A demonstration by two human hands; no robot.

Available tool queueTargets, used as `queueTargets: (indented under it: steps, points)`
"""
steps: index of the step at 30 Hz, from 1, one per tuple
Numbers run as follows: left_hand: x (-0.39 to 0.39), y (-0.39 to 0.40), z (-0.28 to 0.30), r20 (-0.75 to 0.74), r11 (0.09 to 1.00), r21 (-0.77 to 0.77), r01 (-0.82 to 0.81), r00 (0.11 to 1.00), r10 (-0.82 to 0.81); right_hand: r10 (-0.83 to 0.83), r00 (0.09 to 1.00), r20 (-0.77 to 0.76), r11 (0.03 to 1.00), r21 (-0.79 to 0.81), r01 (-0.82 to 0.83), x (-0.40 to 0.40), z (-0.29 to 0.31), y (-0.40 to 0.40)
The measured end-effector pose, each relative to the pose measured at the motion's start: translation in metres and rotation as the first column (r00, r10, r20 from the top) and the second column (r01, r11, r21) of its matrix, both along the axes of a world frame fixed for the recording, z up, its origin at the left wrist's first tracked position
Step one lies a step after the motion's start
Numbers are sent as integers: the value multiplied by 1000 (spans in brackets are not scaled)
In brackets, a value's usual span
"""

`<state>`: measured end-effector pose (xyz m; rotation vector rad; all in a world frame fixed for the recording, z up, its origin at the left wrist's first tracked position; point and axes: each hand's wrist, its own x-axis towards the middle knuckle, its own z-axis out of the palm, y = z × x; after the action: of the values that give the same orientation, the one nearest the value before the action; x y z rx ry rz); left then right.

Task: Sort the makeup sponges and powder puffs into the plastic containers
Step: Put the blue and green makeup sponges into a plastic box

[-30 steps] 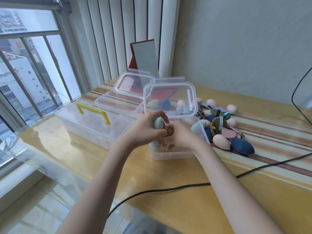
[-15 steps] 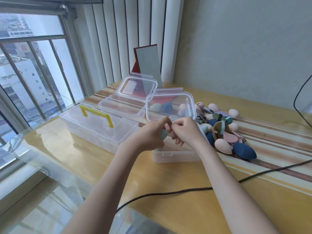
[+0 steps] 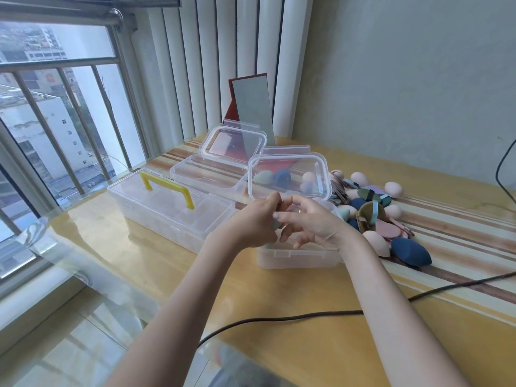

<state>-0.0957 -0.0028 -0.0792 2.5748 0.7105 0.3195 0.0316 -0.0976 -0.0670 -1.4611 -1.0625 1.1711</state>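
My left hand [image 3: 251,223] grips a pale green makeup sponge [image 3: 275,225] just above the near clear container [image 3: 298,257]. Beside it my right hand [image 3: 314,223] hovers over the same container with loosely spread fingers, one fingertip at the sponge. The container's lid [image 3: 321,166] stands upright behind my hands; green, blue and pink sponges show through it. A pile of sponges and powder puffs [image 3: 371,213] lies to the right, with a dark blue sponge [image 3: 409,251] at its near end.
A second open clear container [image 3: 206,177] stands further back. A shut clear box with a yellow handle [image 3: 167,187] sits to the left. A mirror [image 3: 251,107] leans at the back. A black cable [image 3: 279,319] crosses the near table.
Both hands have risen from inside the near container. My right hand has let go of the sponge and spread its fingers; my left hand keeps hold of it.
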Motion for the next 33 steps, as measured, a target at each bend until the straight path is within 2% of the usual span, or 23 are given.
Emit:
queueTargets:
  steps: [8, 10, 12, 14, 16, 18, 20, 23, 28, 33]
  points:
    - [0, 0, 1, -14, 999, 28, 19, 1000, -19, -11, 999, 46, 999, 34, 10, 3, -3, 0]
    - [0, -1, 2, -23, 999, 29, 32, 999, -31, -115, 991, 62, 993, 39, 113, 2, -4, 2]
    - [-1, -1, 3, -29, 998, 28, 48, 998, -48, -296, 952, 80, 954, 82, 289, 3, -3, 4]
    - [-2, -1, 3, -42, 998, -29, 54, 998, -55, -391, 916, 86, 917, 128, 379, 6, -3, 4]
    - [-2, -2, 4, -78, 998, -43, 51, 995, -54, -290, 947, 139, 954, 116, 275, 7, -3, 2]
    - [-1, -2, 5, -114, 997, 41, 60, 992, -55, -74, 980, 184, 997, 51, 65, 5, -4, -3]
    - [0, -2, 5, -134, 994, 73, 76, 989, -66, 53, 968, 247, 998, -1, -55, 4, -3, -8]
    - [0, -1, 6, -162, 993, 62, 97, 983, -86, 157, 923, 352, 988, -60, -145, 6, -4, -14]
    - [0, -6, 8, -148, 989, 115, 90, 986, -72, 239, 919, 312, 971, -73, -228, 7, -6, -12]
    - [-1, -8, 9, -141, 989, 138, 58, 989, -38, 187, 945, 270, 982, -45, -182, 6, -6, -12]
